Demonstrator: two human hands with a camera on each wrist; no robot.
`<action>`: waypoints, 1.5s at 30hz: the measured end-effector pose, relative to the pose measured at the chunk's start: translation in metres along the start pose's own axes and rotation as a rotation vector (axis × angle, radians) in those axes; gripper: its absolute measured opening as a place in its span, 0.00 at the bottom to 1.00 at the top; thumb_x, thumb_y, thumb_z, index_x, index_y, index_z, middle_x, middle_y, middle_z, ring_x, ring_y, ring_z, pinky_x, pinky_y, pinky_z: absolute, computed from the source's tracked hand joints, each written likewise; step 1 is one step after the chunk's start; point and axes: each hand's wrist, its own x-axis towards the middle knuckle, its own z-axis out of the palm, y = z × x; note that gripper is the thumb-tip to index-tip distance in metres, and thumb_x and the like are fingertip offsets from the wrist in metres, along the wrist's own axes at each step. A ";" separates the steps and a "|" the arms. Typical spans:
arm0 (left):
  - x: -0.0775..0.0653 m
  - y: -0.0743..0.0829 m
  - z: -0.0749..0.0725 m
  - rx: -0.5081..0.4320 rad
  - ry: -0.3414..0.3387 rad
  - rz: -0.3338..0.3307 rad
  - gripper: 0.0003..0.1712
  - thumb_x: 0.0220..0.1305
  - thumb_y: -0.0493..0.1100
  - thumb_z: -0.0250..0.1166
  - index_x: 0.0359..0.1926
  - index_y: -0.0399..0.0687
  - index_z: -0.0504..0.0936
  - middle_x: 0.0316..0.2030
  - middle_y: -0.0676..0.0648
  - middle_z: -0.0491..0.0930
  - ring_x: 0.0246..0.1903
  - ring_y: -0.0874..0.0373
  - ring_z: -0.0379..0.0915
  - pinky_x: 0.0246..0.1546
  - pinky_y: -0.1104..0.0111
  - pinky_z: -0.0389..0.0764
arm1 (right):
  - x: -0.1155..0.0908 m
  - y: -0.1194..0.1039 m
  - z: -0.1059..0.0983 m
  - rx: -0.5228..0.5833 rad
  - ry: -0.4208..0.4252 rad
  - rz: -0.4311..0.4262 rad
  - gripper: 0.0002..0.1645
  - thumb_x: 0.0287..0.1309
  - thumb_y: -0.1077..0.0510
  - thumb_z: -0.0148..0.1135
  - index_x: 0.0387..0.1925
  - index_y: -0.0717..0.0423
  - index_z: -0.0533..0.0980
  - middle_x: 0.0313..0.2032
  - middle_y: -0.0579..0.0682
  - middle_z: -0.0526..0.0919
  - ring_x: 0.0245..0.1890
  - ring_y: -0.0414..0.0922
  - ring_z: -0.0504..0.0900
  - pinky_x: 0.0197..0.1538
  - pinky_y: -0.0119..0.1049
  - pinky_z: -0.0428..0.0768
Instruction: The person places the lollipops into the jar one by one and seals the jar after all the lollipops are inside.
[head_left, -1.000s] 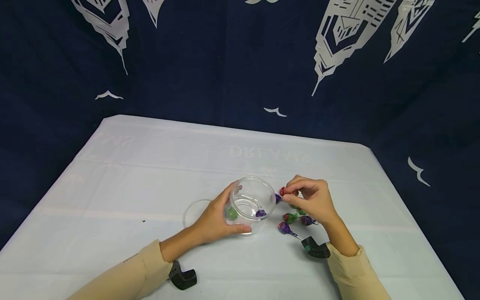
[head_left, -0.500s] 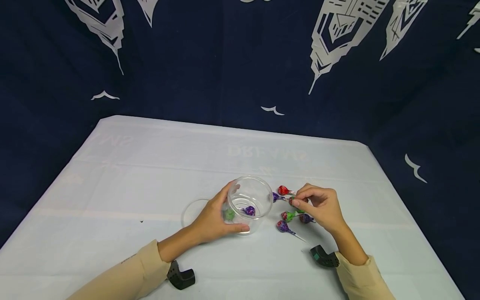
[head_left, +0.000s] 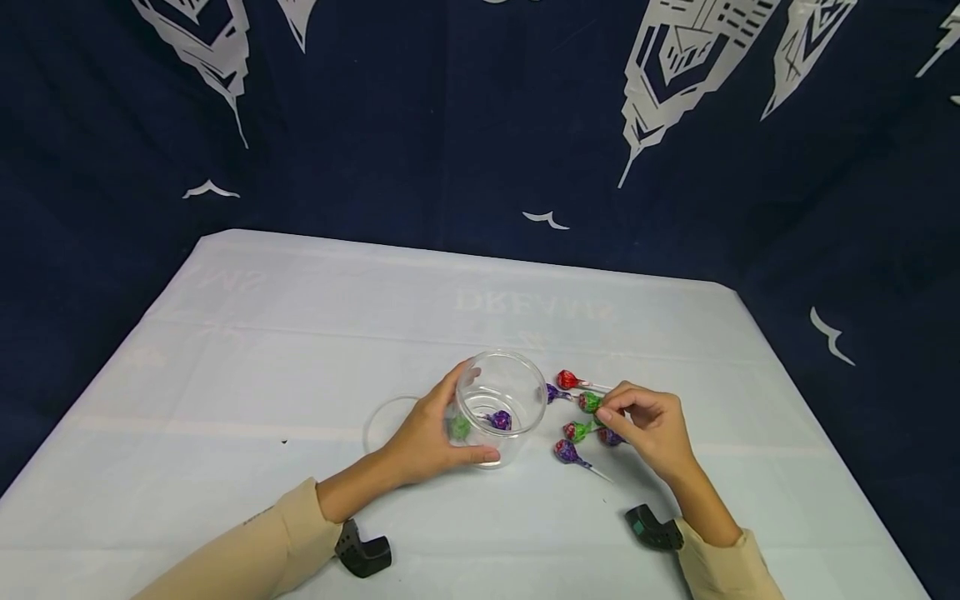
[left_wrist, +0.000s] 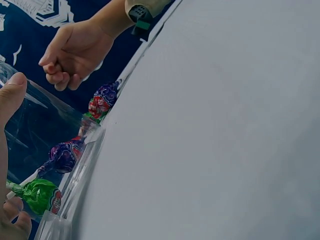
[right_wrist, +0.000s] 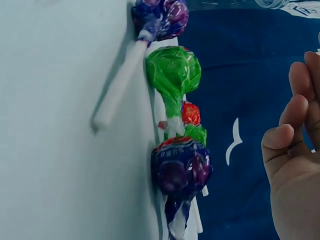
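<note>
My left hand [head_left: 431,433] grips a clear plastic jar [head_left: 517,379] with its thumb in front and fingers round the far side. Inside lie a purple-wrapped lollipop [head_left: 498,420] and a green-wrapped lollipop [left_wrist: 41,196]. Right of the jar, my right hand [head_left: 648,425] hovers with fingers loosely curled; nothing shows in them in the left wrist view. Its fingertips overlap the stick end of a green lollipop [head_left: 589,402] in the head view. Around it lie a red lollipop [head_left: 567,380], another green one [head_left: 575,431] and several purple ones, including a near one [head_left: 567,452].
A white cloth covers the table [head_left: 300,358]. Behind the left wrist lies a thin, clear round rim [head_left: 369,429], partly hidden. A dark blue curtain [head_left: 420,125] with pale prints hangs at the back. Black wrist cameras [head_left: 363,554] sit at both cuffs.
My right hand has moved right and toward me, away from the red lollipop. The purple lollipop in the jar has shifted left and settled. The left hand keeps its grip.
</note>
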 end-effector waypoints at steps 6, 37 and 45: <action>0.000 -0.001 0.001 0.001 -0.007 0.006 0.66 0.41 0.51 0.84 0.77 0.54 0.53 0.67 0.42 0.68 0.67 0.53 0.63 0.67 0.50 0.62 | -0.010 0.002 -0.002 -0.046 0.005 0.038 0.06 0.56 0.76 0.64 0.29 0.66 0.80 0.30 0.54 0.83 0.34 0.40 0.79 0.37 0.28 0.77; 0.000 -0.002 0.000 0.002 -0.001 -0.010 0.66 0.41 0.50 0.84 0.77 0.56 0.52 0.68 0.42 0.67 0.67 0.53 0.62 0.68 0.51 0.61 | -0.027 0.002 -0.003 -0.624 -0.209 0.051 0.19 0.35 0.71 0.79 0.23 0.45 0.82 0.25 0.35 0.81 0.24 0.36 0.76 0.28 0.25 0.74; 0.000 -0.001 0.001 0.010 -0.001 -0.006 0.66 0.41 0.51 0.84 0.77 0.54 0.53 0.68 0.42 0.67 0.67 0.51 0.62 0.68 0.49 0.60 | -0.028 0.000 -0.003 -0.699 -0.264 0.071 0.16 0.36 0.67 0.80 0.22 0.45 0.82 0.24 0.32 0.79 0.22 0.37 0.72 0.25 0.23 0.70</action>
